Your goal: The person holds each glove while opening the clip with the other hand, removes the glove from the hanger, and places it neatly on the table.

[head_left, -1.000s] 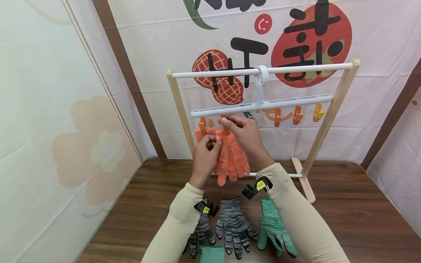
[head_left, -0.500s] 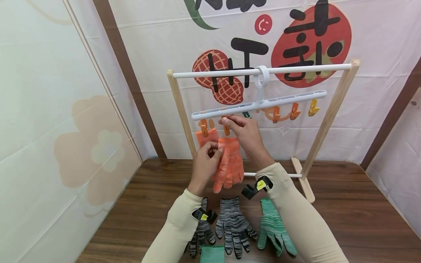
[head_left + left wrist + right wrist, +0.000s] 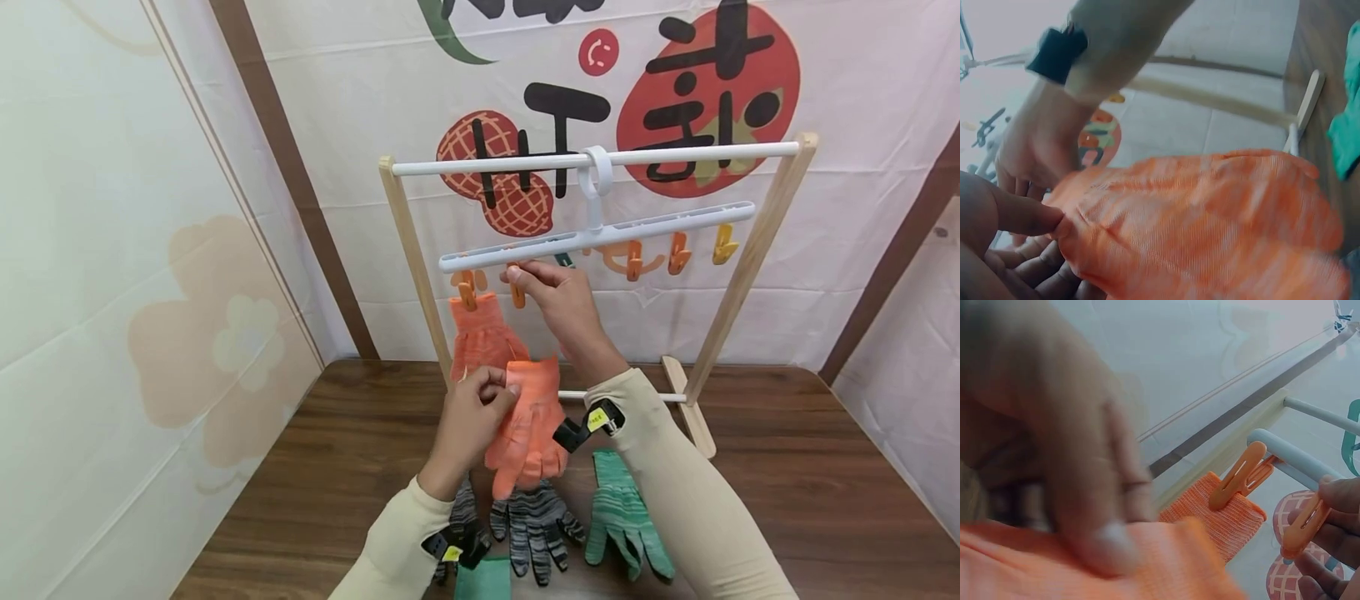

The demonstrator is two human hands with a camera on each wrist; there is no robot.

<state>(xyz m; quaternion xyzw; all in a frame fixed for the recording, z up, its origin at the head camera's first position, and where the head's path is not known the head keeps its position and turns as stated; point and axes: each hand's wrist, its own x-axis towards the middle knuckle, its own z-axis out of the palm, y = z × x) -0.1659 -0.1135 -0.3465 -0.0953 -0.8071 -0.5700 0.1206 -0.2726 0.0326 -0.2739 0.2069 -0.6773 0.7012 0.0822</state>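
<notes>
Between thumb and fingers, my left hand (image 3: 471, 418) pinches an orange knit glove (image 3: 531, 417) by its cuff, below the hanger. In the left wrist view the glove (image 3: 1204, 219) spreads away from the pinching fingertips. My right hand (image 3: 564, 304) holds an orange clothespin (image 3: 517, 287) under the white hanger bar (image 3: 592, 239); the right wrist view shows this clothespin (image 3: 1307, 526) with no cloth in its tip. Beside it a second orange glove (image 3: 483, 329) hangs by its cuff from the end clothespin (image 3: 467, 293).
Two more orange clothespins and a yellow clothespin (image 3: 724, 244) hang at the bar's right side. The hanger hooks on a white-railed wooden rack (image 3: 750, 275). On the table lie grey striped gloves (image 3: 536, 533), a green striped glove (image 3: 626, 517) and a green cloth piece (image 3: 483, 579).
The glove in my left hand has come away from the clothespin and moved down toward me. My right hand stays at the clothespin. The hanger bar has tilted, its right side higher.
</notes>
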